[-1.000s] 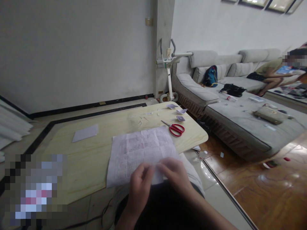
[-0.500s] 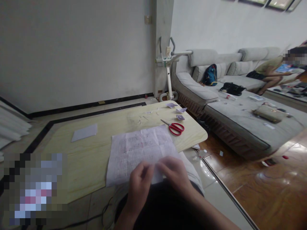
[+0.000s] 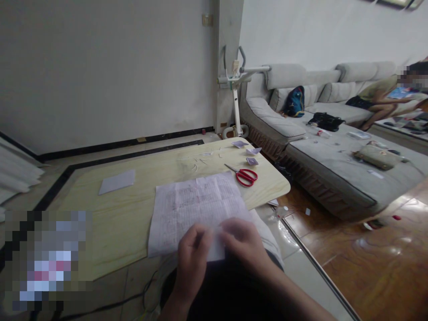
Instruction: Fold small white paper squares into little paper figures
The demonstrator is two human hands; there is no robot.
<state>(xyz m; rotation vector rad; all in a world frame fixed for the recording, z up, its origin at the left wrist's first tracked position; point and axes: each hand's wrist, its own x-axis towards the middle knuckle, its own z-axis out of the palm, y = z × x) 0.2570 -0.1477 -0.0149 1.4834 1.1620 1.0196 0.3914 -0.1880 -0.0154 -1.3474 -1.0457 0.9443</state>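
My left hand (image 3: 195,254) and my right hand (image 3: 243,240) are close together over the near edge of a printed paper sheet (image 3: 197,200). Pinched between their fingertips is a pale piece of paper (image 3: 217,251), blurred and partly hidden by the fingers. I cannot tell whether it is separate from the sheet beneath. Red-handled scissors (image 3: 246,177) lie beyond the sheet's far right corner, blades partly apart. Three small folded paper pieces (image 3: 252,161) sit past the scissors along the table's right end.
The pale wooden table (image 3: 117,223) also bears a white paper stack (image 3: 117,182) on the left and thin paper scraps (image 3: 200,161) towards the back. A grey sofa (image 3: 334,178) with bags stands to the right, where a person (image 3: 377,96) sits. White exercise equipment (image 3: 236,102) stands behind.
The hands have moved slightly apart, and more of the pale paper shows between them. The view has shifted a little; the things on the table lie as before.
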